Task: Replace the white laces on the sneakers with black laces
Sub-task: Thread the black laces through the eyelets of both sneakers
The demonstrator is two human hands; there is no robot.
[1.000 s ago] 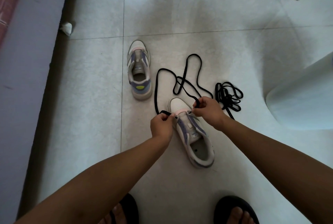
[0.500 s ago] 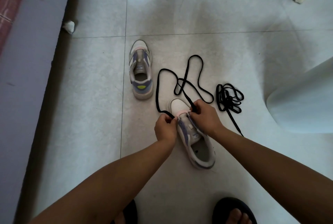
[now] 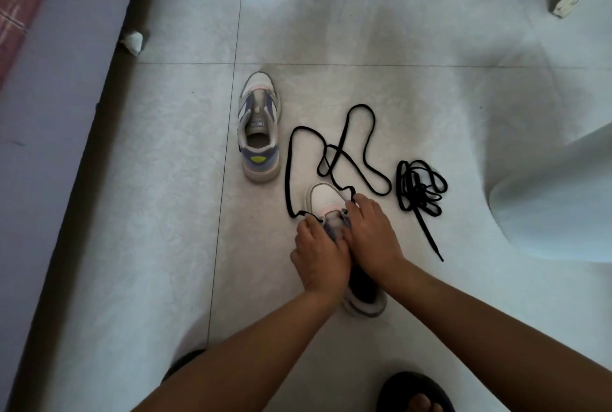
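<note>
Forearms reach down and forward from the bottom edge, and our two hands meet over the near sneaker (image 3: pixel 326 198), knuckles up, wrists almost touching. Our left hand (image 3: pixel 319 254) curls its fingers at the shoe's left side, where the black lace (image 3: pixel 366 146) runs in; it seems to pinch that lace, though the fingertips are hidden under the hand. Our right hand (image 3: pixel 372 234) bends its fingers over the shoe's right side, where the other run of the lace meets them, and grasps it there as far as we can tell. Only the white toe and the heel of this sneaker show past our hands.

From the hands the lace loops away across the floor (image 3: pixel 430 80), crossing itself once. A second lace (image 3: pixel 420 188) lies in a bundle just right of those loops, one end trailing toward us. The far sneaker (image 3: pixel 259 128) stands apart to the upper left, toe away from us, with no lace in it.

Pale glossy tiles cover the floor. A crumpled white scrap (image 3: pixel 132 40) lies by the dark base of a bed edge (image 3: pixel 49 130) at the left. Our sandalled foot (image 3: pixel 415 395) shows at the bottom.
</note>
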